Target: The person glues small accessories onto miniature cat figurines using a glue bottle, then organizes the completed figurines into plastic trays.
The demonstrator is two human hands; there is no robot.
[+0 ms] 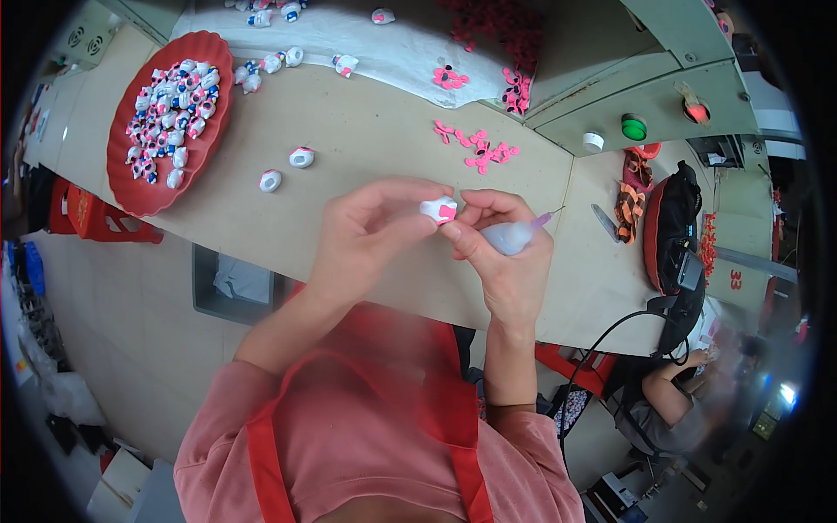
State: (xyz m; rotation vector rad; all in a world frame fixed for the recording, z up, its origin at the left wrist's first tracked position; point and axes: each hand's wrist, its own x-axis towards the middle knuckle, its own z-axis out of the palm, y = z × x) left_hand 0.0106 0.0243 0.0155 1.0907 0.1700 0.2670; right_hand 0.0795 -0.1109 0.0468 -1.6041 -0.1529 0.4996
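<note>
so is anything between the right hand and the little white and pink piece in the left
Nothing visible: the right hand is right beside the white and pink piece, which the left hand pinches. The squeeze bottle sits in the right hand's grip, not in between.

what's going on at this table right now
A person's left hand pinches a small, rounded white piece with a pink patch over the beige table. The right hand, close beside that piece, holds a translucent plastic squeeze bottle with a purple tip. To the left, a red scalloped dish holds many small white, blue and pink pieces; small flat pink pieces lie ahead of the hands.
</note>
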